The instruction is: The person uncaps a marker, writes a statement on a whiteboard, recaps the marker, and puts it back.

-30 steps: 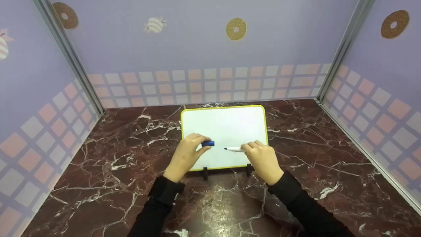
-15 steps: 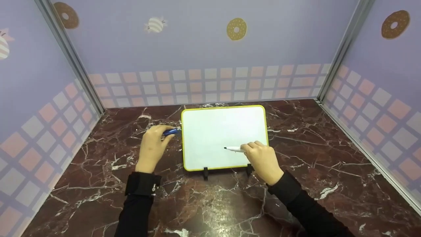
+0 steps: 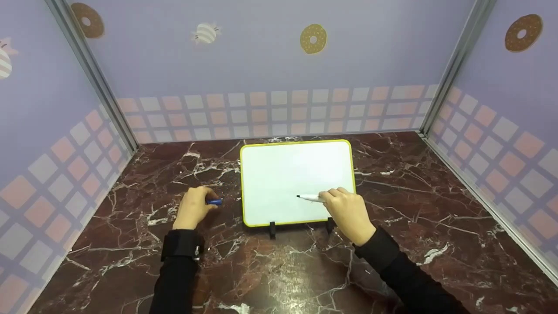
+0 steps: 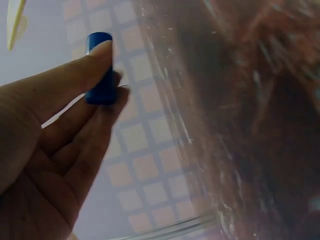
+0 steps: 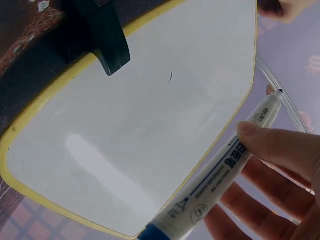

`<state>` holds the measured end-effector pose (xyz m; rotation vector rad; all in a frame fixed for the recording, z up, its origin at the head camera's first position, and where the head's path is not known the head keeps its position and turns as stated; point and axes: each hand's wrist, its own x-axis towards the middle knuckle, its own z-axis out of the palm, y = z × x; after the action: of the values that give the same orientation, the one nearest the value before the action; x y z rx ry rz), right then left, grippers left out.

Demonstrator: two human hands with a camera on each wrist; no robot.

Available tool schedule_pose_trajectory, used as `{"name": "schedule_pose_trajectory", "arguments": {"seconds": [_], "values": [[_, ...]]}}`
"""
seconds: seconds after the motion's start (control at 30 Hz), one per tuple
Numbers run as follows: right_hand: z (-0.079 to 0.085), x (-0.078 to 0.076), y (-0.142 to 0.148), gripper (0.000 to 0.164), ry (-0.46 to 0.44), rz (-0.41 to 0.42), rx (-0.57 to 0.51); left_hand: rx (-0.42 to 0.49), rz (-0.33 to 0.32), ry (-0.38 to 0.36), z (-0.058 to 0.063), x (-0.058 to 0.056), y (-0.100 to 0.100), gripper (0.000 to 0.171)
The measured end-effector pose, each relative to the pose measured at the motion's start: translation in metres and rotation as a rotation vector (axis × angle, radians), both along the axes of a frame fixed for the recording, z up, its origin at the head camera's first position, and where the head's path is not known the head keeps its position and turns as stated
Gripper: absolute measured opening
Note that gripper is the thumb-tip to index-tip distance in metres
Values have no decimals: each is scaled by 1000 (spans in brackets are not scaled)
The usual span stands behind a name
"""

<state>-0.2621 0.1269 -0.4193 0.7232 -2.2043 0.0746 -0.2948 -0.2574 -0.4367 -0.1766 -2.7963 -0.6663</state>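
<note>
A blue marker cap point(image 3: 214, 202) is pinched between thumb and fingers of my left hand point(image 3: 194, 207), low over the table left of the whiteboard point(image 3: 279, 174). In the left wrist view the cap point(image 4: 101, 92) stands nearly upright in the grip. My right hand point(image 3: 347, 213) holds an uncapped whiteboard marker point(image 3: 311, 198) in front of the board's lower right part, its dark tip pointing left. White barrel, blue end and printed lettering of the marker point(image 5: 210, 180) show in the right wrist view. The board has a yellow frame and a white face with a short dark mark.
Black stand feet point(image 3: 272, 230) hold the board's lower edge; one stand clip point(image 5: 117, 50) shows large in the right wrist view. Dark red marbled table point(image 3: 144, 270) surrounds it. Purple patterned panels point(image 3: 261, 56) with metal corner posts point(image 3: 453, 65) enclose the back and sides.
My left hand has carried the blue cap left, away from the front of the board, then nearer to me and down toward the table. The right hand and marker stay nearly still.
</note>
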Motion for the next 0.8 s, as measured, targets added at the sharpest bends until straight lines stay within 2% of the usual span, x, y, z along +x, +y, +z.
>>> {"name": "schedule_pose_trajectory", "arguments": {"seconds": [0.17,0.3,0.5,0.8], "values": [[0,0,-1,23,-2,-4,9,-35,47,-179,-4,1,-4,19],[0,1,0,24,-3,-5,22,-56,92,-266,-4,3,-6,19],[-1,1,0,22,-12,5,14,-40,114,-325,-3,5,-9,19],[-2,0,-1,18,-16,16,7,26,67,-329,-5,5,-13,21]]}}
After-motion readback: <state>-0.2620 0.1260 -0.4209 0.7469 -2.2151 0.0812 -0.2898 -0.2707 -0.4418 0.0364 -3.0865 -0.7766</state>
